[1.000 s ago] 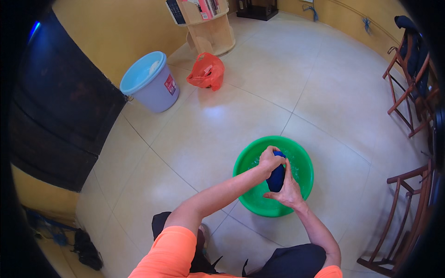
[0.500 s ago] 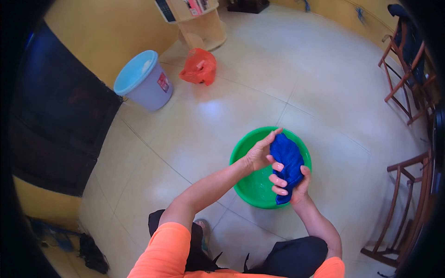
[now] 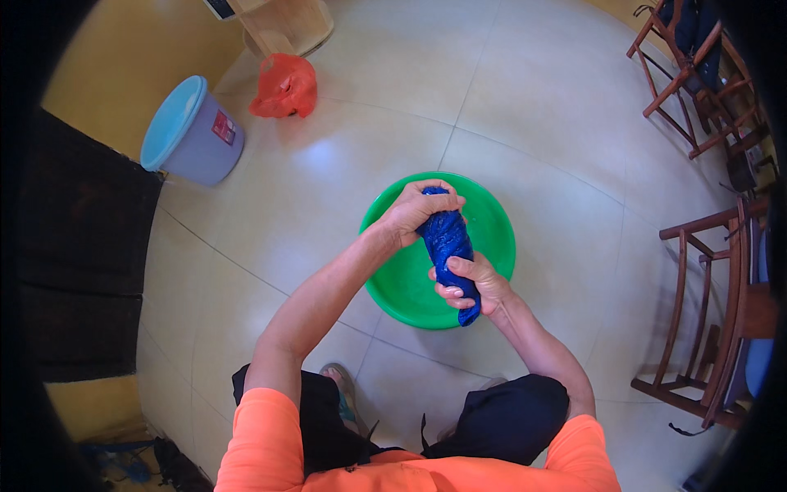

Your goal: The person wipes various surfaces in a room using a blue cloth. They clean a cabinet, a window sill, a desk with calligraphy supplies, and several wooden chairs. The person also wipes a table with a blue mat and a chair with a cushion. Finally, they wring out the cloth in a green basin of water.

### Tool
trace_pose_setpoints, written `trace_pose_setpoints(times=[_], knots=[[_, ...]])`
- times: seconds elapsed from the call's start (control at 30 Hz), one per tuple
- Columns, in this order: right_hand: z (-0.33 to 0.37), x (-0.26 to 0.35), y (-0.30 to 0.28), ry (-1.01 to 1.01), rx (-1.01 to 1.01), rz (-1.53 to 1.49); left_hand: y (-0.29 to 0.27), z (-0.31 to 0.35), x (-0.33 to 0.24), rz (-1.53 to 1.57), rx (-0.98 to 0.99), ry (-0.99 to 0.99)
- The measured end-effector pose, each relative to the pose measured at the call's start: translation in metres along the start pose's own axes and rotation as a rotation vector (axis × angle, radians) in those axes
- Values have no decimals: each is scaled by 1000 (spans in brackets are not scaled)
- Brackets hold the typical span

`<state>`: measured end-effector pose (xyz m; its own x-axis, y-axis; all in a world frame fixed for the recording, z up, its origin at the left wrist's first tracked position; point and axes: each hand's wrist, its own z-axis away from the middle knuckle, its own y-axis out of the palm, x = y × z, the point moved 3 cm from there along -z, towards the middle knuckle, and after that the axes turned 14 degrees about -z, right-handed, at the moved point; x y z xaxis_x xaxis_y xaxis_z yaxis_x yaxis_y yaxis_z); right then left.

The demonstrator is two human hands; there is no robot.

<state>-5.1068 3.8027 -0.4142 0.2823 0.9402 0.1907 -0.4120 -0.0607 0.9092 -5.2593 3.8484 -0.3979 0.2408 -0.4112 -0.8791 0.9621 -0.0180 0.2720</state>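
Observation:
A wet, dark blue cloth (image 3: 447,236) is twisted into a tight roll between my two hands. My left hand (image 3: 416,211) is closed round its upper end, and my right hand (image 3: 475,283) grips it near the lower end, with a short tail of cloth poking out below the fingers. Both hands hold the cloth above a round green basin (image 3: 392,283) that stands on the floor. A little water seems to lie in the basin, though the arms and cloth hide part of its inside.
A pale bucket (image 3: 201,143) with a light blue inside stands at the far left, near a red plastic bag (image 3: 287,86) on the tiled floor (image 3: 557,238). Wooden chairs (image 3: 697,320) line the right side. A dark cabinet or door (image 3: 90,254) is at the left.
The cloth has gone from a loose bundle to a tight twisted roll. Both hands have closed firmly round it, the left one at its top. The view has shifted.

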Motion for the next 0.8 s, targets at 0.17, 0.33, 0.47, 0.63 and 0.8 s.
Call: trace_pose_setpoints(times=[0.17,0.33,0.47,0.63,0.8], knots=[[-7,-4,-7,-59,-214,439,-10,-12,26,-455,-175,94],[-26,-6,-36,-166,-334,889,0,-11,27,-1036,-426,276],[-43,-3,-59,-335,-477,1363,8,-11,38,-1315,-507,387],[-30,18,-35,-371,-487,1312,-5,-9,41,-949,-567,535],[-34,37,-51,-707,-351,1567,-19,-3,47,-857,-559,480]])
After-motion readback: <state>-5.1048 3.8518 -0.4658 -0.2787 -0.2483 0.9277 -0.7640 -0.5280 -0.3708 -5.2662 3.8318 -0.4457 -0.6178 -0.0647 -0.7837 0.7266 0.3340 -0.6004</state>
